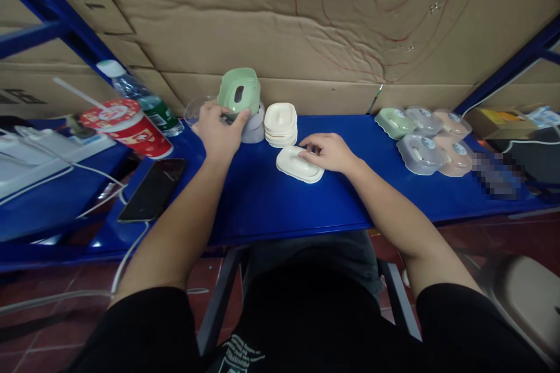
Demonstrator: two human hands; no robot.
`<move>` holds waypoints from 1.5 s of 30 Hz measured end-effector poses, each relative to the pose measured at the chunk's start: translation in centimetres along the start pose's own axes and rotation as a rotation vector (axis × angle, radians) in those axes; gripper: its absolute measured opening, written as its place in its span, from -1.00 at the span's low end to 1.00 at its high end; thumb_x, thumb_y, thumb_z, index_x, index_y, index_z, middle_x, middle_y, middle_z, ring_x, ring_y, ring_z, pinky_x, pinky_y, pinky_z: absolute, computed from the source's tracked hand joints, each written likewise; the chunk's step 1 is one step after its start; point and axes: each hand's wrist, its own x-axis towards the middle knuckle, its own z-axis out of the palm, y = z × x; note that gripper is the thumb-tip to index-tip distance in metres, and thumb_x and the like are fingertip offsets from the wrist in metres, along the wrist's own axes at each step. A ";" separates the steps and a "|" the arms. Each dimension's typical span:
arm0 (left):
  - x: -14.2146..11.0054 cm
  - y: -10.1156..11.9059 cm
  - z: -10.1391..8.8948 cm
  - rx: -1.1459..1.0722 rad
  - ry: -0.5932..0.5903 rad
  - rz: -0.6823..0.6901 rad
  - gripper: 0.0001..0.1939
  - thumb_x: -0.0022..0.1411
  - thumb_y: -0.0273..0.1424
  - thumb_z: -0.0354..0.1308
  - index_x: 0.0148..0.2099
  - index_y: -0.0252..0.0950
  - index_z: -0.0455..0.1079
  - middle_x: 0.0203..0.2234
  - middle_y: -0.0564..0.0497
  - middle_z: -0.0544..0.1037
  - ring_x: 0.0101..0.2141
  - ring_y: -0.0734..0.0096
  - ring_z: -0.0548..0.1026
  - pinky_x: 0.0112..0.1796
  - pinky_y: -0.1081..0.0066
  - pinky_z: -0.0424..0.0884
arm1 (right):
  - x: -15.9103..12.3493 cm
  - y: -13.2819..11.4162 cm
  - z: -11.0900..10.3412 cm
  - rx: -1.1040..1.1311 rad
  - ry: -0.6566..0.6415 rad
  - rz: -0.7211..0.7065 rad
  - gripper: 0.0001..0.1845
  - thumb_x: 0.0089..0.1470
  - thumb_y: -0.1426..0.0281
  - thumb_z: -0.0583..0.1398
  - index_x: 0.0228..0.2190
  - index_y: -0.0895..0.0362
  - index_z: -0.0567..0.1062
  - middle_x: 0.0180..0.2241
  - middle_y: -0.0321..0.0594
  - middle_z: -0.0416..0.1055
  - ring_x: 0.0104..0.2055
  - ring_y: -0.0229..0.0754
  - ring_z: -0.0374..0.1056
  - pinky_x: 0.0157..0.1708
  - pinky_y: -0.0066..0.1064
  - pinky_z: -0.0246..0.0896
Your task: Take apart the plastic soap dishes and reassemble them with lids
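Note:
My left hand (222,127) has its thumb and fingers closed on the near edge of a green plastic dish (245,83), tilted up to show a dark oval slot in its bottom. Grey dishes (254,129) are stacked right beside and under that hand, partly hidden by it. My right hand (326,151) is curled over the far right edge of a cream oval tray (300,166) lying on the table, its fingertips on the tray. Just behind stands a pile of similar cream trays (281,121).
Several lidded dishes (420,154) in green, grey and pink sit at the right of the blue table (280,215). To the left are a phone (153,189), a red cup with a straw (131,128), a bottle (151,105) and white cables. A cardboard wall (245,17) rises behind.

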 end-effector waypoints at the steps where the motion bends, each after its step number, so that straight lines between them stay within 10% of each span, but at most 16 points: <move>1: 0.1 -0.2 0.1 -0.002 0.013 -0.007 -0.74 0.39 -0.09 0.27 -0.04 -0.11 0.42 0.20 -0.16 0.52 0.35 -0.14 0.37 0.26 -0.24 0.37 | 0.0 -0.2 0.0 -0.009 -0.010 0.004 -0.51 0.29 -0.03 0.20 -0.08 0.07 0.69 -0.26 -0.20 0.68 -0.27 -0.14 0.53 -0.23 -0.29 0.31; 23: 0.3 -1.3 0.8 -0.029 0.124 0.015 -0.56 0.31 0.03 0.34 0.03 -0.15 0.43 0.29 -0.18 0.50 0.36 -0.16 0.39 0.27 -0.24 0.33 | 0.2 0.5 0.5 -0.046 -0.137 0.014 -0.56 0.29 0.08 0.24 0.01 0.07 0.68 -0.17 -0.16 0.70 -0.11 -0.04 0.58 -0.16 -0.27 0.27; 45: 0.5 -1.4 -0.6 -0.021 -0.097 0.220 -0.59 0.46 0.00 0.19 0.03 -0.25 0.40 0.22 -0.10 0.50 0.28 0.04 0.41 0.30 -0.08 0.38 | 0.2 0.6 0.5 -0.063 -0.167 0.028 -0.53 0.30 0.06 0.23 0.05 0.08 0.68 -0.13 -0.14 0.70 -0.10 -0.03 0.58 -0.18 -0.26 0.27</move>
